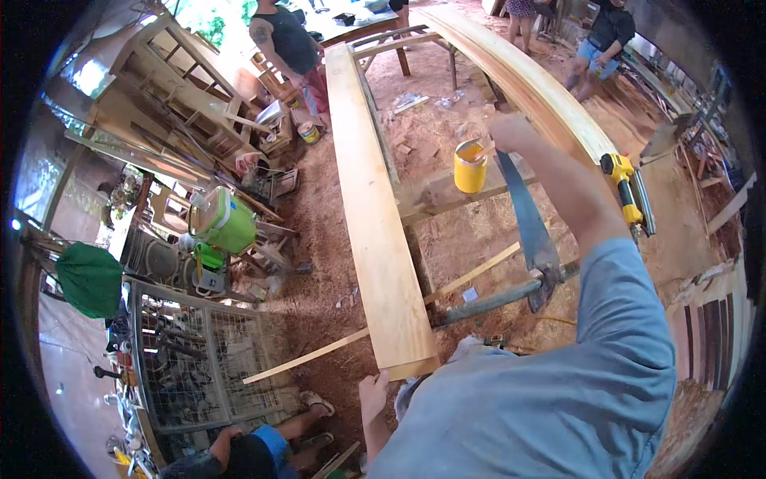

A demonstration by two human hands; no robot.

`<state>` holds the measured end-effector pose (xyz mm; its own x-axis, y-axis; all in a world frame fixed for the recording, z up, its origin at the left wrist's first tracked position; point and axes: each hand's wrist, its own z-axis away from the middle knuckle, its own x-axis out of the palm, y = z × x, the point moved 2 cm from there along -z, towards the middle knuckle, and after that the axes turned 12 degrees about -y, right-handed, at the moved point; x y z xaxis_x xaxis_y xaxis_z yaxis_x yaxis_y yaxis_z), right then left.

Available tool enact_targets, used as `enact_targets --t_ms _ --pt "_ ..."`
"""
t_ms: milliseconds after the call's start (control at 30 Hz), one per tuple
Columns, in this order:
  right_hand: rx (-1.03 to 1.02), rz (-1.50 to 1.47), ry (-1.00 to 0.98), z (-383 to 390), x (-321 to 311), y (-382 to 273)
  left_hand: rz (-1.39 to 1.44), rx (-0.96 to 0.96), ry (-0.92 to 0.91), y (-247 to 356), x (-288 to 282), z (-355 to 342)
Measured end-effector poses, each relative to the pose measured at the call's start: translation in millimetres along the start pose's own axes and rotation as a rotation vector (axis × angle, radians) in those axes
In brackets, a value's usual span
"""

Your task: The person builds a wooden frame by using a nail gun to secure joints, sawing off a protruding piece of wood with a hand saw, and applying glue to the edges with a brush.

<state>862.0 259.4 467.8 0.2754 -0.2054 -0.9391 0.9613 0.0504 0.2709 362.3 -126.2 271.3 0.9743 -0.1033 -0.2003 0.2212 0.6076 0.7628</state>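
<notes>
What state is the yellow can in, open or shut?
Open: the yellow can has no lid over its mouth, and its orange-brown inside shows beside the right hand.

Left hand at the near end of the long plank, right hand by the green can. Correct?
Not quite: the can is yellow, as the head view shows. Left hand at the long plank's near end, right hand by the can: both right.
</notes>
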Motion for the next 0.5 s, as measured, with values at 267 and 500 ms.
enact_targets --t_ms 267,500 --pt "0.003 0.061 0.160 6 2 -5 -0.165 0.154 0.094 6 -3 2" --pt "0.003 -0.029 0.129 19 7 22 -0.127 0.126 0.065 -14 -11 -17"
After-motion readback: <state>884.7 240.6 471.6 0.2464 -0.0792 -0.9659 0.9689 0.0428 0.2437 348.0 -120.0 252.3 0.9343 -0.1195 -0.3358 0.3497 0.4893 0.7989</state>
